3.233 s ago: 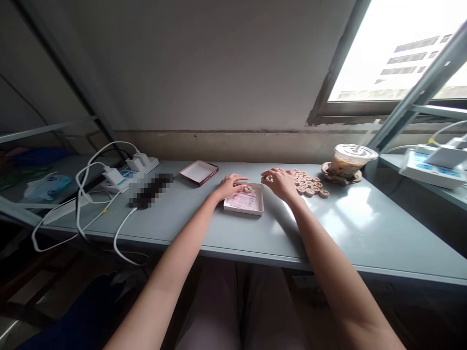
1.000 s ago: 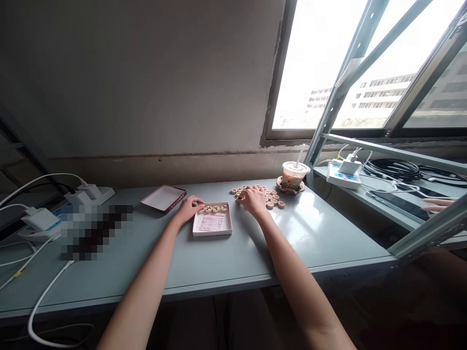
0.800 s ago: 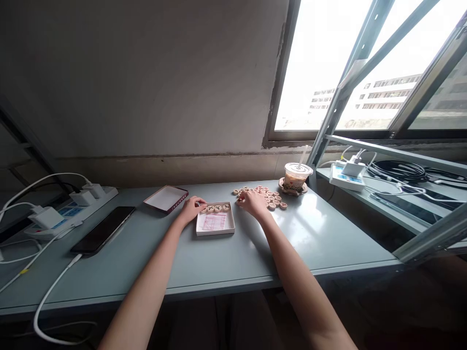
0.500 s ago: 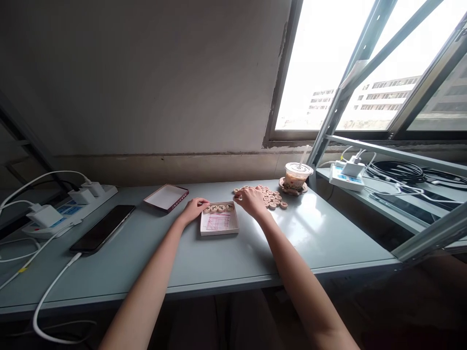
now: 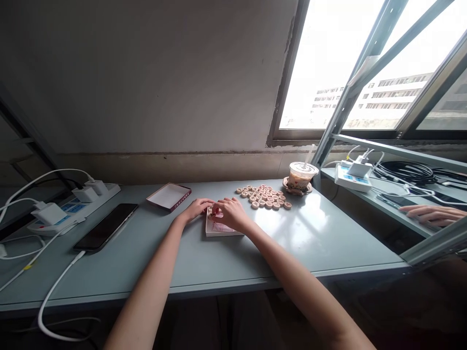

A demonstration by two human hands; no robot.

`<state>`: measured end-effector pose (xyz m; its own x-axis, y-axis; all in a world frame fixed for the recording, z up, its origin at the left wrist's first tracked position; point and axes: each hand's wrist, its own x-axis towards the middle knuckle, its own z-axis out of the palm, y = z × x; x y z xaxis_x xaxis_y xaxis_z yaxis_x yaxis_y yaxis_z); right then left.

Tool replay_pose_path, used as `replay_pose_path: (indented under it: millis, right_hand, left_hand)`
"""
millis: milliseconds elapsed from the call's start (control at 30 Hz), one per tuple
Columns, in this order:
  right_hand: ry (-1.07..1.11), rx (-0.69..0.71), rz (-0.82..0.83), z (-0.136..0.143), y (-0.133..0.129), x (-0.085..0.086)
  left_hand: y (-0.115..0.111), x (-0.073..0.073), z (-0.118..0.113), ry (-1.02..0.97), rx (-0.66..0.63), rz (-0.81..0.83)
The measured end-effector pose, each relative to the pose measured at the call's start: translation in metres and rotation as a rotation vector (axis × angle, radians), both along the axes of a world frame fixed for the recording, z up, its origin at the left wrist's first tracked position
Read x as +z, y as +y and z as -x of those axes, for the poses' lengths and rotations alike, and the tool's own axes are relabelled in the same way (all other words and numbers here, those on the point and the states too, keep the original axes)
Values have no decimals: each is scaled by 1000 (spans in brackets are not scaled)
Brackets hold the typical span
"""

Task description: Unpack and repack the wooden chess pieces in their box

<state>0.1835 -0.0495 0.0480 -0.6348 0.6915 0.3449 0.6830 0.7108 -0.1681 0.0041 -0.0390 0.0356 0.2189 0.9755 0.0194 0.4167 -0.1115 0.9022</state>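
A shallow white box (image 5: pixel 223 233) lies on the table in front of me, with pink line marks on its floor. My left hand (image 5: pixel 197 209) grips its far left corner. Over the box is my right hand (image 5: pixel 230 213), fingers pinched together on a round wooden xiangqi piece, which they mostly cover. The hand also hides most of the box's inside and the row of pieces along its far wall. To the right, loose xiangqi pieces (image 5: pixel 268 197) lie in a flat cluster, apart from both hands.
An upturned box lid (image 5: pixel 169 196) lies left of the box. A phone (image 5: pixel 105 227) on a cable and a power strip (image 5: pixel 75 209) are further left. A drink cup with straw (image 5: pixel 302 177) stands behind the pieces. Another person's hand (image 5: pixel 436 214) rests on the right-hand desk.
My right hand has moved left from the loose pieces to over the box. My left hand stays at the box's corner. Another person's hand has appeared at the right.
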Motion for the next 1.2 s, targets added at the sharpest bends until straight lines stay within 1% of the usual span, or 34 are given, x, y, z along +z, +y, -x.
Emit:
replay_pose_path:
  millis: [100, 167, 233, 267, 333, 400, 433, 500, 567, 633, 733, 800, 867, 900, 967, 1000, 1033, 1067, 1133, 1200]
  right_hand:
    - [15, 6, 4, -1, 4, -1]
    - [27, 26, 33, -6, 8, 2]
    - [51, -17, 34, -15, 14, 7]
    - [64, -82, 13, -21, 18, 9]
    - [62, -272, -48, -34, 27, 8]
    - [-9, -457, -63, -49, 37, 2]
    - [-61, -515, -39, -55, 42, -4]
    - [-142, -554, 30, -65, 49, -15]
    - [-167, -524, 43, -69, 52, -23]
    - [-155, -482, -16, -68, 52, -24]
    - [-114, -445, -92, -64, 48, -15]
    - [-43, -442, -79, -62, 47, -6]
    - [82, -410, 8, -63, 47, 2]
    - [152, -347, 82, -64, 47, 6]
    - [248, -134, 240, -63, 46, 12]
    - [252, -21, 306, -62, 44, 14]
    - [225, 67, 357, -60, 42, 15]
    - [175, 115, 390, -57, 38, 16]
    - [55, 142, 430, -50, 31, 18]
    - [-18, 168, 435, -43, 23, 19]
  left_hand:
    - [2, -2, 2, 15, -33, 18]
    - [3, -4, 3, 39, -68, -10]
    - [3, -6, 3, 61, -77, -34]
    - [3, -7, 3, 77, -65, -42]
    - [2, -8, 2, 118, -29, -52]
    - [0, -8, 1, 156, -9, -61]
    - [0, -8, 0, 167, -6, -65]
    - [-2, -7, 0, 174, -4, -61]
    - [-2, -6, -1, 179, -7, -52]
    - [-3, -5, -1, 184, -9, -39]
    - [-3, -5, -1, 184, -8, -40]
    - [-3, -6, -1, 186, -10, -57]
    - [-2, -7, -1, 198, -4, -80]
    - [-1, -7, -2, 206, -1, -91]
    - [-1, -7, -2, 232, 7, -111]
    - [-1, -7, -3, 249, 10, -116]
    - [-2, -7, -3, 264, 9, -116]
    - [-2, -7, -3, 276, 6, -113]
    - [-3, -6, -4, 287, 3, -108]
    - [-3, -6, -4, 285, 5, -113]
